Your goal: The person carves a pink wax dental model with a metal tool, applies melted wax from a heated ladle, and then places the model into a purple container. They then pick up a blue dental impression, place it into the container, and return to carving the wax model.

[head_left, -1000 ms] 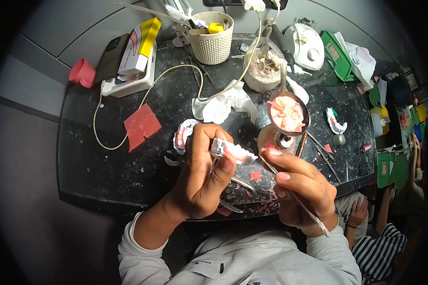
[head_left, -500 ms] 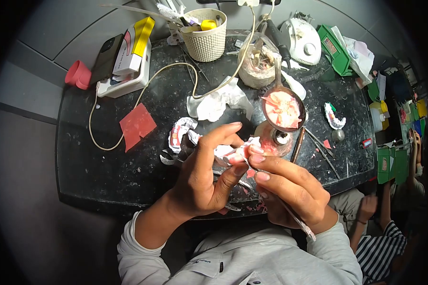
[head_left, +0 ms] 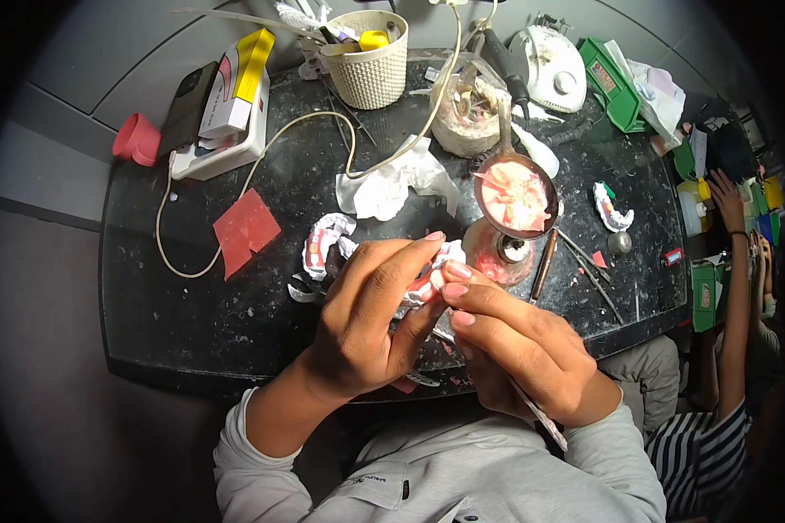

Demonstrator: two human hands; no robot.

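My left hand [head_left: 358, 322] is closed around a white plaster dental cast [head_left: 451, 253] with pink wax on it, mostly hidden by the fingers. My right hand [head_left: 528, 357] pinches a slim wax-carving tool, its handle [head_left: 547, 423] sticking out below the palm. The tool's tip is hidden among the fingertips, which meet at the cast. Just beyond my hands, a ladle [head_left: 508, 155] of pink and whitish wax [head_left: 515, 196] sits above a spirit burner [head_left: 497, 261]. Another dental cast [head_left: 318, 248] with pink wax lies left of my left hand.
A pink wax sheet [head_left: 246, 231], crumpled tissue [head_left: 401, 187] and a cable [head_left: 279, 135] lie on the black table. Metal instruments [head_left: 595, 283] and a small cast [head_left: 612, 209] are at right. A basket [head_left: 366, 70] and white machine [head_left: 549, 70] stand behind. A co-worker's arm [head_left: 736, 305] reaches forward at right.
The cast has turned slightly, and my right fingertips have shifted a little left with the tool. The co-worker's arm at right has stretched forward. The whole view has shifted slightly.
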